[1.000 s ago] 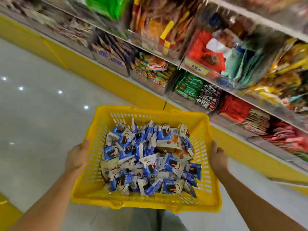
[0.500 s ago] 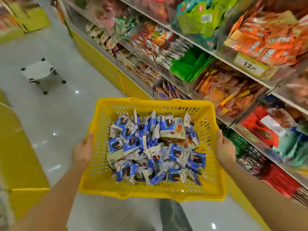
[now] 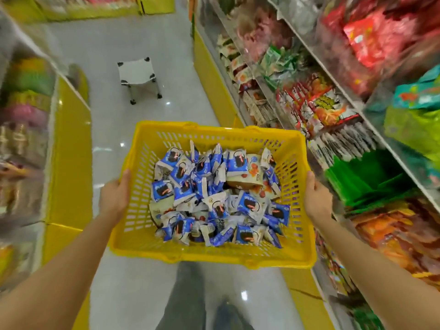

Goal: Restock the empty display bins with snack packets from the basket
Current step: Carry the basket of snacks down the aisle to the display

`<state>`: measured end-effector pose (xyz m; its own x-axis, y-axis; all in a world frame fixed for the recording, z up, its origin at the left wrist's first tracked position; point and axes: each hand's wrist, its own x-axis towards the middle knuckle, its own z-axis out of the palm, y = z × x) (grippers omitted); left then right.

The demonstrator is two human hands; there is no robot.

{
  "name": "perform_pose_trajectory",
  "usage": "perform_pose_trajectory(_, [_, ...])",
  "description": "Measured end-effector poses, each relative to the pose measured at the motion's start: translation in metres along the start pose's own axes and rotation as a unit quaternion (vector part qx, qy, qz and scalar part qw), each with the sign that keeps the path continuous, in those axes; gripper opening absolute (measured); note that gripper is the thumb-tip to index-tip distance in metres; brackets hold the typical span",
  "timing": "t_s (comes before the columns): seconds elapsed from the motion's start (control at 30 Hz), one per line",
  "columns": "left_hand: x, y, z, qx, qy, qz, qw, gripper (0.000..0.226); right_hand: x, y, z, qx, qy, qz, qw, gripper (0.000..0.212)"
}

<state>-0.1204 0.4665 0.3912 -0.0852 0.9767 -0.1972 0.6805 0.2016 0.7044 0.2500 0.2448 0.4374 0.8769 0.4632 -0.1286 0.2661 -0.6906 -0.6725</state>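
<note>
1. Nearest, the left hand [image 3: 114, 196] and the right hand [image 3: 317, 198] each clasp a side of the yellow basket [image 3: 209, 257]. A thumb is hooked over each rim. The other fingers are hidden under the outer walls.
2. The basket is carried level in front of the body, above the pale floor [image 3: 114, 44] of the aisle.
3. The snack packets [image 3: 214, 194], mostly blue and white, lie heaped inside it. The basket looks close to full, so I judge little or nothing has been put out.
4. Just to the right run the display bins [image 3: 371, 184], tier on tier. Those in view hold green, red and orange packs. The picture is blurred, and no empty bin can be made out.
5. Farther up the aisle a small white stool [image 3: 138, 72] stands alone.
6. Left to do, as I judge it: find the empty bins, set the basket down or free one hand, and move the packets across.
</note>
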Motion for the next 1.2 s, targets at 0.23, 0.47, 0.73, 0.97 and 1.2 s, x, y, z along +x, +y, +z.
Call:
perform_pose_trajectory(0.23, [0.115, 0.028, -0.020, -0.038, 0.018, -0.038, 0.998, 0.062, 0.080, -0.113, 0.070, -0.014, -0.031, -0.035, 0.999, 0.070])
perform_pose_trajectory(0.47, [0.246, 0.076, -0.025, -0.056, 0.042, -0.022, 0.997, 0.059, 0.177, -0.220, 0.139, 0.002, -0.038, -0.099, 0.994, 0.056])
perform_pose_trajectory(0.73, [0.396, 0.139, -0.004, -0.072, 0.068, -0.050, 0.994, 0.057, 0.319, -0.336, 0.219, -0.017, -0.061, -0.125, 0.990, 0.055])
perform_pose_trajectory(0.97, [0.528, 0.184, -0.005, -0.069, 0.099, -0.088, 0.989, 0.055, 0.426, -0.449, 0.309, -0.025, -0.080, -0.149, 0.985, 0.060])
perform_pose_trajectory(1.2, [0.672, 0.214, -0.024, -0.052, 0.106, -0.070, 0.991, 0.054, 0.495, -0.563, 0.404, -0.038, -0.090, -0.137, 0.986, 0.049])
